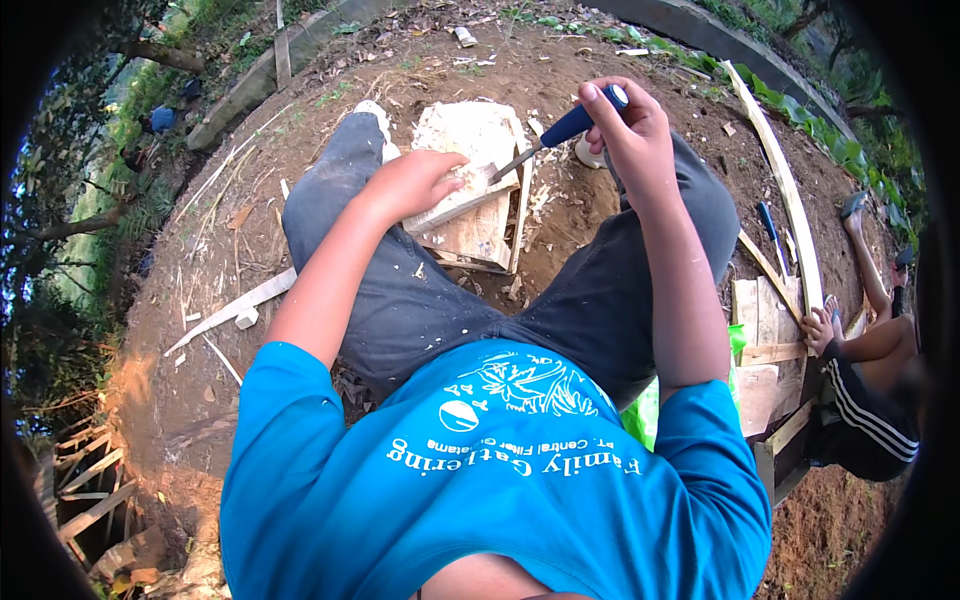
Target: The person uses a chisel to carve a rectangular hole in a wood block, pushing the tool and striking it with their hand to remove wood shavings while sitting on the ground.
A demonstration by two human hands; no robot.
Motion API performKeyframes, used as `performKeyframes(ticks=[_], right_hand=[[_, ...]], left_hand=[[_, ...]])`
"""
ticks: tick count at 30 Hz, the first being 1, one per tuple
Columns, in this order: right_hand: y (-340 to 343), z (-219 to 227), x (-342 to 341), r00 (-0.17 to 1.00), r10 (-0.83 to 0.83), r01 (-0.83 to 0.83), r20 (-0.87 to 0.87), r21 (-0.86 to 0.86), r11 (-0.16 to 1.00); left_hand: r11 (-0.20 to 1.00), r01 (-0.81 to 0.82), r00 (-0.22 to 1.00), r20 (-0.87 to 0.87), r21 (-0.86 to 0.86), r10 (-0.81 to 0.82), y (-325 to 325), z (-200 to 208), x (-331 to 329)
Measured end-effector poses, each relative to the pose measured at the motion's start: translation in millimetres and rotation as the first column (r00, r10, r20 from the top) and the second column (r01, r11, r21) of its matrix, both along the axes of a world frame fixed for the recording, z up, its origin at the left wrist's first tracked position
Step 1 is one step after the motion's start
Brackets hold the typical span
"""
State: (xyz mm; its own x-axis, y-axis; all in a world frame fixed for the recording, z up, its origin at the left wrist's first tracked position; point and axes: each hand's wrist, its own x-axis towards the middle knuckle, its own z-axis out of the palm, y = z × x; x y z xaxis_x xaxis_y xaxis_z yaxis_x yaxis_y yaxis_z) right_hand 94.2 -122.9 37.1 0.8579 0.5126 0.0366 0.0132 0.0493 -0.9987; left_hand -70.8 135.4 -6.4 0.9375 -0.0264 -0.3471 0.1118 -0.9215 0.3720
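My right hand is wrapped round the blue handle of a chisel, raised over my right knee. The metal blade slants down to the left, and its tip meets a pale piece of wood. On the left, my left hand grips that same piece, its fingers bent over the top close to the blade; the thumb is hard to make out. Beneath the piece is a low wooden block between my knees, strewn with light shavings.
Shavings and wood scraps litter the brown soil. A long pale plank lies at the right, beside a second blue-handled tool and stacked boards. Another person's hand touches wood there. A pale strip lies left of my leg.
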Motion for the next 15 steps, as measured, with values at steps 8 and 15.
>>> performKeyframes(ticks=[8, 15], right_hand=[[-3, 2, 3, 0.999, -0.032, 0.035, -0.041, 0.082, 0.996], [-12, 4, 5, 0.987, -0.161, 0.162, -0.021, 0.081, 0.983]], left_hand=[[0.958, -0.244, 0.970, -0.035, -0.151, 0.242, -13, 16, 3], [0.989, -0.131, 0.990, -0.047, 0.067, 0.134, -35, 26, -19]])
